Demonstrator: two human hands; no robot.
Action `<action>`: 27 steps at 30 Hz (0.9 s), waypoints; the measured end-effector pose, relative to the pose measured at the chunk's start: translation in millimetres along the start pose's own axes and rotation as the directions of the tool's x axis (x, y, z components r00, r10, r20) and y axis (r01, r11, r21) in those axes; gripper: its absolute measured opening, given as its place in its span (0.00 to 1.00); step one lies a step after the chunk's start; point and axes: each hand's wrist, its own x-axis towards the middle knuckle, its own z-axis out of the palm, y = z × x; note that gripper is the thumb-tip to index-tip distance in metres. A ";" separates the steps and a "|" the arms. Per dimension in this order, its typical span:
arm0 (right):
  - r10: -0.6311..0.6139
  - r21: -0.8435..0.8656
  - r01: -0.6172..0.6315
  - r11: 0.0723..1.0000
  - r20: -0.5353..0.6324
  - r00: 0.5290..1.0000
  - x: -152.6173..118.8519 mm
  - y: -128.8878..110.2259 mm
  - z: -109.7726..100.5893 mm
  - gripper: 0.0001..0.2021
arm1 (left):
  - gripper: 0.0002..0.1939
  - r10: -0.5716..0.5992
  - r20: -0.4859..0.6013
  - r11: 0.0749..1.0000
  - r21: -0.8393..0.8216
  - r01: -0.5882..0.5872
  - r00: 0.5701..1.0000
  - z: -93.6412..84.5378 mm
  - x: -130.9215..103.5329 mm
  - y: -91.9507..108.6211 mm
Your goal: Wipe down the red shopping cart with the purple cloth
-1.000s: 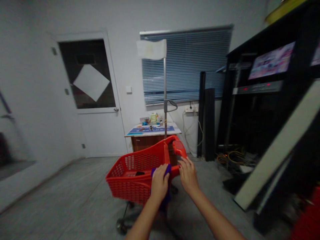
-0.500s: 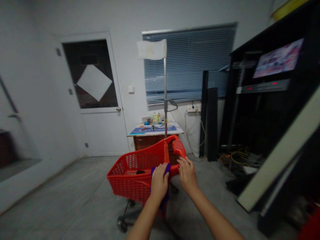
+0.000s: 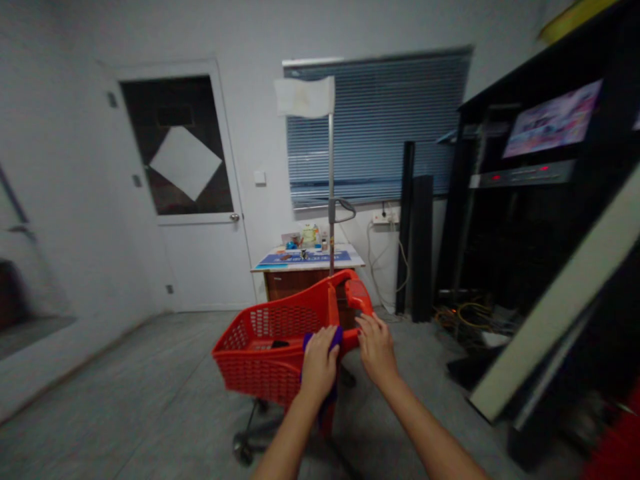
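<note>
From where I stand, the hands sit apart: the left hand (image 3: 319, 363) clamps a purple cloth (image 3: 338, 337) against the near side of the red cart (image 3: 255, 373), seemingly pressing it there; the right hand (image 3: 377, 350) bends over the handle (image 3: 358, 295), likely for steadiness, how firmly I cannot tell; the cart stands on the floor (image 3: 170, 380). Beyond, a table (image 3: 356, 256) bears a blue sheet (image 3: 275, 259); its white lettering is too blurred to read.

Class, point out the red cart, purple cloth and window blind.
Red cart (image 3: 256, 375): head view, perforated side wall.
Purple cloth (image 3: 337, 337): head view, upper right part.
Window blind (image 3: 375, 133): head view, middle slats.
</note>
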 end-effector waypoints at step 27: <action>0.074 -0.035 -0.074 0.997 0.000 0.997 -10.5 -11.4 -9.4 0.20 | 0.25 0.095 -0.007 0.995 0.029 -0.095 0.995 6.9 -7.8 -0.5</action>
